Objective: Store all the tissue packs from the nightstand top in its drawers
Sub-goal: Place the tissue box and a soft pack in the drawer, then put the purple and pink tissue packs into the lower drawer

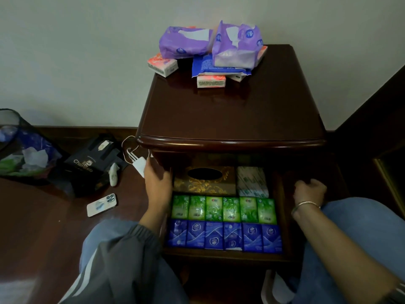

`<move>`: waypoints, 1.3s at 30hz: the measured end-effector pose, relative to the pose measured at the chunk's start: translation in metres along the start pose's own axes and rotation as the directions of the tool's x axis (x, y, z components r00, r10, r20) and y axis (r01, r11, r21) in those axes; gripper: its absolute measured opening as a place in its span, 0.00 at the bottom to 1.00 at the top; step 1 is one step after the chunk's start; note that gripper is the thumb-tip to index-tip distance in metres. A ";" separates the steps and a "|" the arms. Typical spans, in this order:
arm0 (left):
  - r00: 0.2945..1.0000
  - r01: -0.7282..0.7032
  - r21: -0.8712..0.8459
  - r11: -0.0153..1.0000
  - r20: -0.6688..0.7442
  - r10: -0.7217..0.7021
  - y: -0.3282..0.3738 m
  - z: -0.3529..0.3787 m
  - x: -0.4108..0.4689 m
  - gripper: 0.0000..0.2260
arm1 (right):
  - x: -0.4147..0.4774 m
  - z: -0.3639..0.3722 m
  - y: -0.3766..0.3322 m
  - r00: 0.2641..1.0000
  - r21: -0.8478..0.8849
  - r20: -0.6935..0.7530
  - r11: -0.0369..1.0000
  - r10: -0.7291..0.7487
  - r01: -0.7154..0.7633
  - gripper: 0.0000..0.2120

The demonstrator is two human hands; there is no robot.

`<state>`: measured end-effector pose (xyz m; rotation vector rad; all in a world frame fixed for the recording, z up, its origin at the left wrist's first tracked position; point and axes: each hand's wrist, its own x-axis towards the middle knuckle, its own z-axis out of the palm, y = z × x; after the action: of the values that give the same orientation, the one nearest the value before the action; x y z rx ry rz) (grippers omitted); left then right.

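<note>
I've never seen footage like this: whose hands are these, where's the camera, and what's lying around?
No machine here: a person's bare hands, filmed by one camera on their head, looking down. The left hand rests at the left edge of an open drawer; the right hand curls at its right edge, grip too dark to judge. Neither holds a pack. Inside are green packs, blue packs and a gold tissue box. On the nightstand top lie purple packs and pink packs.

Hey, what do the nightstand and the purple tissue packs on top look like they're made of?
Nightstand: probably dark wood under glossy varnish; its top faintly mirrors the packs. Purple tissue packs: thin plastic film, by the crinkles and sheen; openings show white tissue, likely paper.
</note>
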<state>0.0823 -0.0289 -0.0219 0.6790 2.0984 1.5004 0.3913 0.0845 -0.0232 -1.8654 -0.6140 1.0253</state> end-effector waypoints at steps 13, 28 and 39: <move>0.988 0.093 0.149 0.984 0.111 -0.110 0.020 -0.034 -0.002 0.19 | 0.009 -0.039 -0.034 0.925 -0.262 0.305 0.913 -0.228 0.311 0.17; 0.829 -0.545 0.666 0.509 0.517 0.212 0.103 -0.010 -0.102 0.21 | -0.104 -0.060 -0.038 0.582 -0.553 0.707 0.199 -0.403 0.809 0.24; 0.877 -0.446 0.744 0.497 0.475 0.078 0.109 -0.010 -0.124 0.22 | -0.105 -0.087 -0.051 0.481 -0.433 0.770 0.211 -0.420 0.877 0.19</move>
<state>0.1837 -0.0845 0.0954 1.5723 2.3693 0.2459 0.4085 -0.0099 0.0860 -1.5822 -2.3904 0.5543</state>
